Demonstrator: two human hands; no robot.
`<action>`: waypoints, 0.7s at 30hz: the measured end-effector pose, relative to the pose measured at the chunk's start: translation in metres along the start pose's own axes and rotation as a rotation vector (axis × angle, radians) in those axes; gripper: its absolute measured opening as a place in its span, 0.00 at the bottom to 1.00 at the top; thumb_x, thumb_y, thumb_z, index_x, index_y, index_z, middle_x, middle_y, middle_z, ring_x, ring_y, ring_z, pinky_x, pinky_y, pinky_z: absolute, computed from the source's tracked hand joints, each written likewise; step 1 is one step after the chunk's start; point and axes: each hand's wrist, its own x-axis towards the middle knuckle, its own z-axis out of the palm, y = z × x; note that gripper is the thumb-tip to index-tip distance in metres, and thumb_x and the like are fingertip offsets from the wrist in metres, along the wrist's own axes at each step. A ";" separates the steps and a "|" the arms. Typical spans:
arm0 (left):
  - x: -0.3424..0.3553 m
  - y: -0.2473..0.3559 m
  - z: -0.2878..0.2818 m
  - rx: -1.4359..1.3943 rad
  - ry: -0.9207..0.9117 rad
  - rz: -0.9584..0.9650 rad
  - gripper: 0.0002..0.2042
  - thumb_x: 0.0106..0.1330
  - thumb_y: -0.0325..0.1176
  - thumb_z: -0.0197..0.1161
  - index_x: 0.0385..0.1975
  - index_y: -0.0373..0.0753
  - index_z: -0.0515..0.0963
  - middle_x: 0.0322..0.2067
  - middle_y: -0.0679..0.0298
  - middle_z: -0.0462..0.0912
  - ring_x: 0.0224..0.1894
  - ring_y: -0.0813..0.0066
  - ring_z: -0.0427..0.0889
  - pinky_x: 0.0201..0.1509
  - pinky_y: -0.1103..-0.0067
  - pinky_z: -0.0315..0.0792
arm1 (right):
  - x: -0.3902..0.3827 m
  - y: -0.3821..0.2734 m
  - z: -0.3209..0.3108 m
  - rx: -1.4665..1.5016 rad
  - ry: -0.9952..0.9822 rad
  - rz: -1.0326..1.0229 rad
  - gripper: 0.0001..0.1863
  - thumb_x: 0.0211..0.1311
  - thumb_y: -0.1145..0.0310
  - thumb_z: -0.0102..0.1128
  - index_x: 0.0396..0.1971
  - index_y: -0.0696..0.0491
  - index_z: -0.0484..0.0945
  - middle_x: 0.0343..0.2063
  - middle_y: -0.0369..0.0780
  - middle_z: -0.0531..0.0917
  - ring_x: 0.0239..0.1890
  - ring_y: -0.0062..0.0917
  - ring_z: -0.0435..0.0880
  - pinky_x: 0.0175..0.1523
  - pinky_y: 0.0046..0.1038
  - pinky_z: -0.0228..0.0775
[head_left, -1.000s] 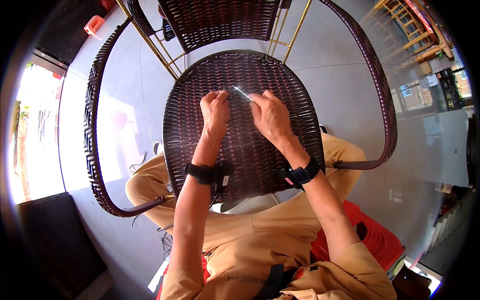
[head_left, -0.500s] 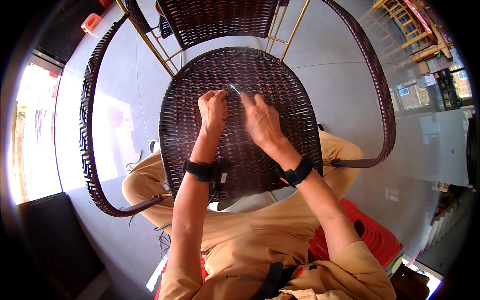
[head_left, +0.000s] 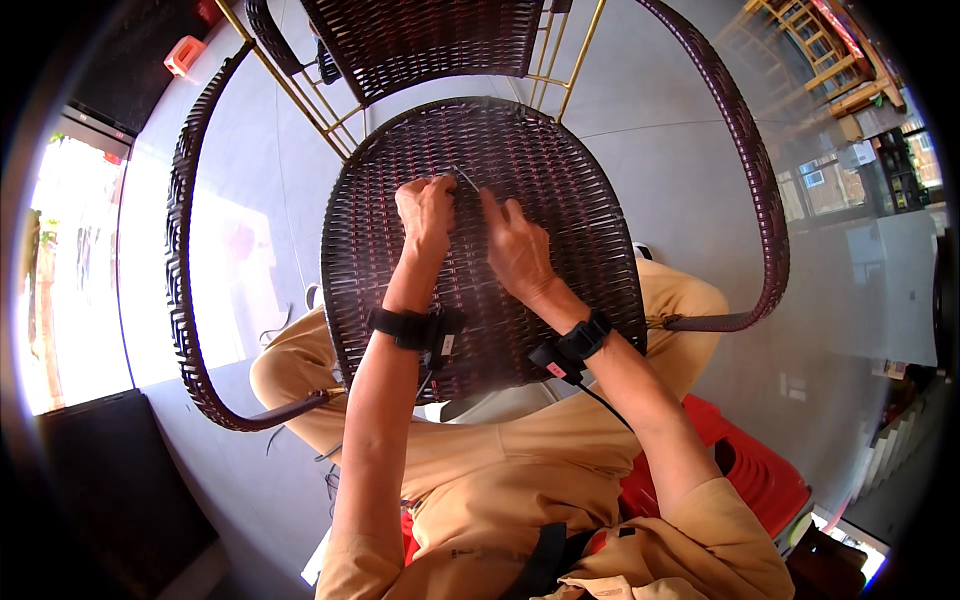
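A dark brown woven wicker chair seat (head_left: 570, 210) lies in front of me, between my legs. My right hand (head_left: 520, 250) is closed around a thin metal tool (head_left: 466, 180) with a narrow shaft; its handle is hidden in my fist. The shaft points up and left, its tip at the weave just beyond my left fingertips. My left hand (head_left: 426, 214) is closed in a pinch on the seat, beside the tip. Whatever its fingers hold is too small or hidden to tell.
The chair's woven backrest (head_left: 430, 45) stands beyond the seat, with a gold metal frame (head_left: 572, 75). Curved woven armrests (head_left: 183, 250) loop out on both sides. A red plastic stool (head_left: 755, 470) is beneath me. A cable (head_left: 605, 403) trails from my right wrist strap.
My right hand has shifted slightly left and turned, bringing the box on its wrist strap into sight. The tool's tip has moved slightly left. My left hand stays nearly in place.
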 end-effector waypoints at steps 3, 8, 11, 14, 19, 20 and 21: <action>0.001 -0.001 0.002 0.014 0.018 0.012 0.05 0.56 0.27 0.61 0.21 0.35 0.74 0.12 0.73 0.65 0.09 0.86 0.58 0.11 0.85 0.50 | -0.002 0.000 0.000 -0.005 0.012 -0.004 0.30 0.46 0.81 0.57 0.55 0.60 0.70 0.30 0.44 0.74 0.19 0.31 0.79 0.23 0.26 0.73; 0.015 -0.010 -0.008 0.058 0.119 0.078 0.07 0.47 0.28 0.61 0.19 0.28 0.76 0.12 0.63 0.72 0.10 0.78 0.66 0.12 0.80 0.60 | -0.002 -0.009 0.006 -0.007 0.035 0.006 0.30 0.46 0.80 0.56 0.55 0.59 0.70 0.30 0.43 0.74 0.19 0.32 0.79 0.24 0.26 0.73; 0.022 -0.012 -0.008 0.151 0.151 0.136 0.08 0.47 0.28 0.61 0.17 0.27 0.76 0.13 0.63 0.73 0.12 0.77 0.67 0.16 0.78 0.62 | -0.002 -0.011 0.009 0.016 0.052 0.019 0.29 0.47 0.80 0.55 0.55 0.59 0.70 0.30 0.43 0.74 0.20 0.32 0.79 0.23 0.27 0.74; 0.025 -0.010 0.005 0.319 0.164 0.213 0.08 0.49 0.30 0.61 0.19 0.30 0.79 0.16 0.66 0.75 0.17 0.77 0.68 0.22 0.74 0.65 | -0.003 0.001 0.008 0.005 0.032 0.055 0.29 0.50 0.77 0.52 0.57 0.61 0.67 0.32 0.45 0.76 0.18 0.30 0.79 0.21 0.28 0.74; 0.087 -0.049 -0.036 0.586 -0.045 0.639 0.09 0.54 0.28 0.56 0.20 0.31 0.81 0.13 0.64 0.74 0.12 0.79 0.67 0.15 0.80 0.59 | -0.008 -0.001 0.026 0.054 -0.010 0.040 0.32 0.51 0.73 0.50 0.60 0.61 0.63 0.31 0.46 0.73 0.17 0.30 0.76 0.17 0.28 0.71; 0.111 -0.060 -0.058 0.727 -0.039 0.897 0.09 0.54 0.28 0.55 0.19 0.32 0.81 0.12 0.65 0.73 0.11 0.79 0.64 0.14 0.80 0.56 | -0.004 -0.008 0.022 0.072 -0.009 0.040 0.31 0.50 0.74 0.51 0.59 0.62 0.63 0.31 0.46 0.73 0.18 0.30 0.76 0.18 0.28 0.71; 0.087 -0.045 -0.040 0.569 -0.067 0.699 0.09 0.54 0.30 0.55 0.16 0.34 0.77 0.10 0.67 0.69 0.10 0.81 0.61 0.13 0.81 0.54 | -0.004 -0.007 0.015 0.076 -0.022 0.050 0.31 0.50 0.75 0.51 0.58 0.62 0.64 0.31 0.46 0.72 0.18 0.30 0.77 0.18 0.29 0.72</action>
